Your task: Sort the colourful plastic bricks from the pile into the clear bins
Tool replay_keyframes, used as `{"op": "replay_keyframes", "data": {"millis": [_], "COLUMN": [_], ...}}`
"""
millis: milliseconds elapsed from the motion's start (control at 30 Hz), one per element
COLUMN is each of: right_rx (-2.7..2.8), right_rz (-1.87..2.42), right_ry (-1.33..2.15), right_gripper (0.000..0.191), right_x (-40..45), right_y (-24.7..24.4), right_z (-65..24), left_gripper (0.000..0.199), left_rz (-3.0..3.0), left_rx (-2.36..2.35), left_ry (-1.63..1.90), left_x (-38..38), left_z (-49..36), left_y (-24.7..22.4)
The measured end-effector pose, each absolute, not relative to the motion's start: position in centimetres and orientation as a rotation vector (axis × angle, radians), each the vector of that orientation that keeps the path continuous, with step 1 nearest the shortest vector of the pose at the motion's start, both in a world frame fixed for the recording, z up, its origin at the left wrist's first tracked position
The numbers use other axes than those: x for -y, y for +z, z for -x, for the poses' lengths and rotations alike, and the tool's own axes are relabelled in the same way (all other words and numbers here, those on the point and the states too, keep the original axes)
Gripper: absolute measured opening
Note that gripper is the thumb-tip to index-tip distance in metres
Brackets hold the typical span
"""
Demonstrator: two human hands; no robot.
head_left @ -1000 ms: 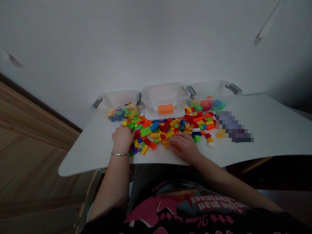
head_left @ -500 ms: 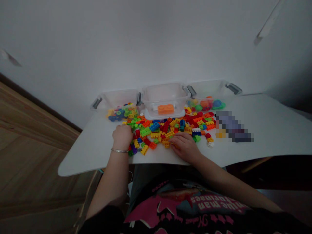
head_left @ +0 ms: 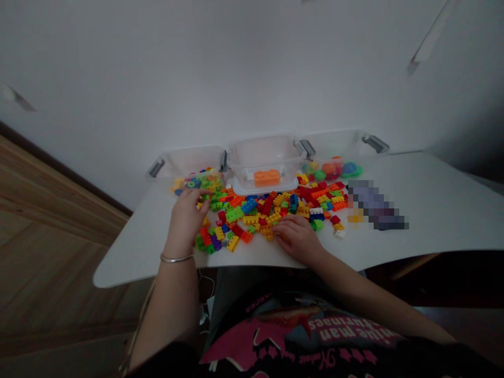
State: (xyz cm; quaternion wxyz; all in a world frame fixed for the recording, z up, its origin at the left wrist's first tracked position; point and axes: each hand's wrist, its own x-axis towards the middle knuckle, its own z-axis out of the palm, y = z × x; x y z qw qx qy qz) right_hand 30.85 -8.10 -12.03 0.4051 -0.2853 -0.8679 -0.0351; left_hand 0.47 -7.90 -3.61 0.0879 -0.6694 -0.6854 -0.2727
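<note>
dozens of small multicoloured plastic building bricks (head_left: 255, 212) lay spread on the white tabletop (head_left: 433, 210) within reach of both hands, below three clear plastic tubs (head_left: 265, 155); the left hand (head_left: 184, 223) stretched its fingers (head_left: 192, 193) across the pile's edge, the right hand (head_left: 297, 239) curled at its front, and neither visibly held a brick, though i could not tell.

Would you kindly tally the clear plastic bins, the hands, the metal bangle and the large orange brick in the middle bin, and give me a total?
Clear plastic bins: 3
Left hand: 1
Right hand: 1
Metal bangle: 1
Large orange brick: 1
Total: 7
</note>
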Motion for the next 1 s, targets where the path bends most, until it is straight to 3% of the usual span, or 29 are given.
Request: {"op": "replay_keyframes", "data": {"millis": [133, 233, 333, 533, 733, 1000], "right_rx": [2.195, 2.194, 2.193, 2.191, 2.215, 2.22], "right_rz": [0.711, 0.709, 0.702, 0.69, 0.7, 0.719], "right_ry": [-0.091, -0.101, -0.094, -0.087, -0.066, -0.044], "right_gripper": [0.011, 0.01, 0.011, 0.01, 0.01, 0.011], "right_x": [8.1, 8.1, 8.0, 7.9, 7.9, 7.9], "right_y": [-12.0, -12.1, -12.0, -11.9, -12.1, -12.5], "right_z": [-30.9, -30.9, -30.9, -30.8, -30.8, -30.9], "left_gripper": [0.021, 0.023, 0.03, 0.017, 0.029, 0.024], "left_rz": [1.725, 1.603, 1.596, 1.67, 1.603, 1.624], "left_rx": [1.67, 1.644, 1.817, 2.062, 2.349, 2.494], "left_ry": [-1.582, -1.767, -1.667, -1.176, -1.121, -0.895], "left_x": [6.1, 3.6, 1.2, -0.3, -0.9, -1.8], "left_z": [0.5, 1.9, 3.3, 3.8, 3.6, 3.9], "left_y": [-1.4, -0.1, 0.7, 0.0, -1.0, -0.3]}}
